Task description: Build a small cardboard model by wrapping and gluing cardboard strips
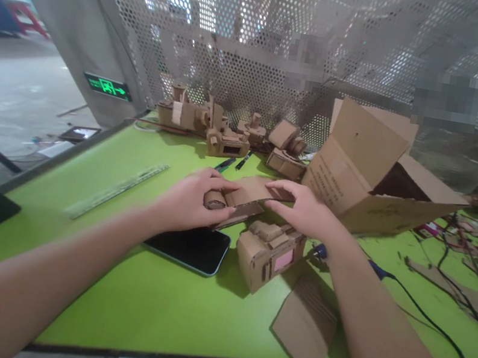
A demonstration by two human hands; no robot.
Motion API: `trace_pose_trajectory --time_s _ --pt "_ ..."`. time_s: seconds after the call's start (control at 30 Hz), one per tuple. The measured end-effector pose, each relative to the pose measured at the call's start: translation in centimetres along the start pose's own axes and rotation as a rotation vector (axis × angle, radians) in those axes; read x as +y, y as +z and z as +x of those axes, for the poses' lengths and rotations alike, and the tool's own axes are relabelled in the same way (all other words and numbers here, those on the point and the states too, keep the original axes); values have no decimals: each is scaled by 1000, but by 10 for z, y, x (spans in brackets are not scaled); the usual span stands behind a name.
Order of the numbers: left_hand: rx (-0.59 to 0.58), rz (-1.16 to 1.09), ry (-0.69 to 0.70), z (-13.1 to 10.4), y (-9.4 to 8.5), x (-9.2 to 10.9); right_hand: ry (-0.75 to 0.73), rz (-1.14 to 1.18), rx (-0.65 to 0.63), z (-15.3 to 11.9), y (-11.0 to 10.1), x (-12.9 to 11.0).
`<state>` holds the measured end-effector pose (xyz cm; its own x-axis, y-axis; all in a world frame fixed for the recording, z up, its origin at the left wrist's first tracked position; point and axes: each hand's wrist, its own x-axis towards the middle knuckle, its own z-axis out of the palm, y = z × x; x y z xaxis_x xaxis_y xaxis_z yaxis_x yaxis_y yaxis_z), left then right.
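Between my hands is a strip of brown cardboard, with one end curled into a small roll. My left hand is closed around the rolled end, thumb in front and fingers above. The far end is gripped by my right hand, its fingers on top and thumb below. Beneath the strip lies another flat cardboard piece, partly hidden. A cardboard model camera with a pink panel stands just in front of the strip. A phone with a dark screen lies below my left hand.
An open cardboard box stands at the right rear. Several cardboard models line the back by the perforated metal screen. A ruler lies left, pens behind. Cables and scraps spread right; a loose cardboard sheet overhangs the front edge.
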<state>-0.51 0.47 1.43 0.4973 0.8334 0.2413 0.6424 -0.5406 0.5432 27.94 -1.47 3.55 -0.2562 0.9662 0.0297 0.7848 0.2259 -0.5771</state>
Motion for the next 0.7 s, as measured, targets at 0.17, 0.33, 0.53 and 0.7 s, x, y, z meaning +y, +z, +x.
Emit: trace_pose_trajectory --time_s 0.17,0.33,0.53,0.7 --pt "3 -17 2 -1 0 -1 -33 25 19 0 -1 -3" --pt "19 -41 4 -1 1 -2 -42 93 42 4 2 2" --pt "39 -58 5 -1 4 -5 -75 331 8 12 12 12" --pt "34 -79 2 -2 4 -2 -105 425 -57 14 16 11"
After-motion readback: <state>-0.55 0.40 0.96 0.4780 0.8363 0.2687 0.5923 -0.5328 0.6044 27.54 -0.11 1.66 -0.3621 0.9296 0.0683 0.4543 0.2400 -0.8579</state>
